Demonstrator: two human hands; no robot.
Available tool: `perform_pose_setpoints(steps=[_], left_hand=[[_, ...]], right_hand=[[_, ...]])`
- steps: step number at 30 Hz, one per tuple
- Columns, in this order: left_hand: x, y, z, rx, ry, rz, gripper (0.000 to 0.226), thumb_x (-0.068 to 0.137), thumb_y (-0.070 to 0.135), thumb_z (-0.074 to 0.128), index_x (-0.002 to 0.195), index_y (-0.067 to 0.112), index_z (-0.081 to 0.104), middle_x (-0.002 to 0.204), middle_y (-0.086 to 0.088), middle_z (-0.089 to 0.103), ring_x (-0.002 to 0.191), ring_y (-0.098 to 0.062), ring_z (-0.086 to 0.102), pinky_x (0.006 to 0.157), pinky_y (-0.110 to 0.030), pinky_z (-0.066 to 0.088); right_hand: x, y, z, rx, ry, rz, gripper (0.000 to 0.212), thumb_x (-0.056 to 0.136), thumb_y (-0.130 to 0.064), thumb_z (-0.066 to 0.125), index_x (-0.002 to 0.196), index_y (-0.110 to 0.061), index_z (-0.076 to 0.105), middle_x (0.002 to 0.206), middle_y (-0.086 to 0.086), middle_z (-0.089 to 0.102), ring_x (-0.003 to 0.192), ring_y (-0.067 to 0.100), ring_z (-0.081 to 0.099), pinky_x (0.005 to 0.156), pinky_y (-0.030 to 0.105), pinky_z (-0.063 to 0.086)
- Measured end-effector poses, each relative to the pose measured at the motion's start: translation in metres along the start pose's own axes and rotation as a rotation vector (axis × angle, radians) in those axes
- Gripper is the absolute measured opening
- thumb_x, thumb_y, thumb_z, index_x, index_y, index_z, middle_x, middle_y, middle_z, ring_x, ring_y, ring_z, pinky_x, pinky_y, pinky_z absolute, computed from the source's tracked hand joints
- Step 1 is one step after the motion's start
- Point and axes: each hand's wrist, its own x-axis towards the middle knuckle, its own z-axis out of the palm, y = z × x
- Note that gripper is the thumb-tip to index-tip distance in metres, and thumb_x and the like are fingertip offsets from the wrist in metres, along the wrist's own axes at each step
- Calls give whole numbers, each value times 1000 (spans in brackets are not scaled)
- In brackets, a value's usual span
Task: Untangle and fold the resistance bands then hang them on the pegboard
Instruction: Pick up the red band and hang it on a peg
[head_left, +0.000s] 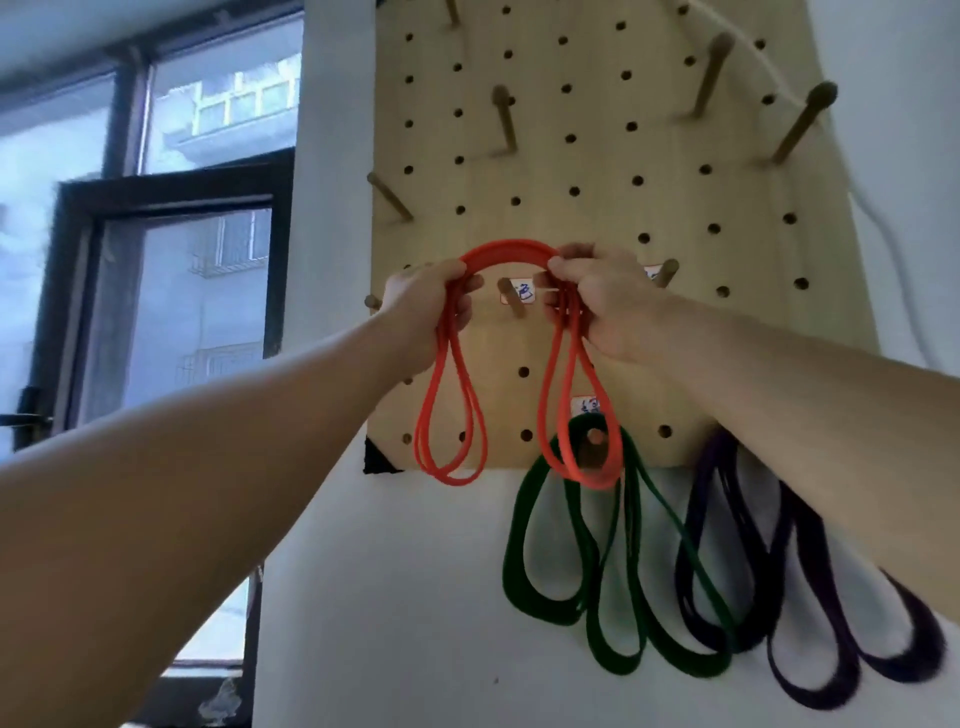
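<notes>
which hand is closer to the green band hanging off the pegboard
Right. The right hand grips the red band almost straight above the green band. The left hand grips the red band's other side, further off to the left.

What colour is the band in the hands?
Orange-red band, seen in the head view.
</notes>
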Motion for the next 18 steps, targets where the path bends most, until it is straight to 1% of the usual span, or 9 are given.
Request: perform_pose_setpoints(steps=[3, 7, 9, 10, 13, 14, 16, 17, 18], left_hand=[[18, -2, 11, 8, 73, 64, 18, 99, 12, 63, 114, 4, 67, 87, -9, 73, 57, -12, 57, 63, -27, 56], [26, -24, 19, 65, 151, 94, 5, 95, 8, 69, 99, 10, 71, 89, -10, 69, 64, -14, 61, 83, -36, 62], [31, -34, 21, 93, 160, 92, 5, 95, 8, 70, 97, 10, 73, 90, -11, 70, 67, -14, 64, 87, -38, 62], [35, -39, 21, 113, 168, 98, 8, 95, 8, 70, 101, 9, 75, 91, -11, 72, 69, -15, 64, 87, -38, 62], [44, -48, 20, 200, 183, 120, 18, 97, 11, 67, 112, 8, 75, 95, -11, 75, 75, -15, 66, 89, -38, 62], [45, -51, 18, 249, 186, 128, 18, 98, 13, 66, 113, 11, 76, 96, -12, 77, 78, -15, 68, 90, -39, 61], [42, -56, 14, 378, 171, 130, 18, 98, 18, 65, 111, 15, 78, 98, -11, 78, 88, -18, 72, 91, -42, 61], [40, -58, 13, 438, 152, 121, 18, 99, 19, 65, 111, 15, 78, 98, -10, 78, 89, -19, 72, 87, -42, 62], [36, -61, 12, 491, 129, 108, 19, 99, 20, 64, 112, 15, 77, 96, -7, 78, 87, -17, 72, 80, -38, 62]], right_hand=[[23, 3, 6, -13, 46, -50, 14, 100, 1, 54, 106, -11, 54, 81, 15, 65, 55, 19, 59, 50, 29, 54], [42, 16, 6, -22, 121, -52, 17, 101, 2, 49, 111, -12, 51, 78, 15, 62, 57, 20, 58, 50, 30, 53], [46, 25, 1, -111, 155, -60, 18, 101, 3, 48, 111, -12, 52, 79, 14, 62, 57, 19, 58, 51, 29, 52], [48, 31, -2, -152, 156, -61, 18, 100, 4, 48, 107, -12, 52, 81, 15, 63, 58, 21, 58, 54, 33, 53], [51, 53, -12, -242, 110, -20, 17, 97, 3, 54, 96, -14, 55, 95, 20, 67, 73, 28, 60, 75, 51, 58], [51, 60, -14, -303, 84, -13, 17, 96, 1, 57, 95, -16, 57, 98, 19, 68, 77, 29, 61, 80, 52, 59], [48, 72, -18, -470, 23, -39, 18, 93, -2, 64, 100, -18, 60, 99, 12, 68, 84, 25, 65, 79, 44, 59], [45, 76, -21, -533, -7, -58, 21, 92, -2, 66, 106, -18, 62, 101, 7, 68, 88, 23, 66, 79, 39, 58], [42, 76, -24, -576, -38, -74, 27, 92, -3, 67, 113, -19, 63, 105, 3, 68, 94, 20, 66, 82, 36, 57]])
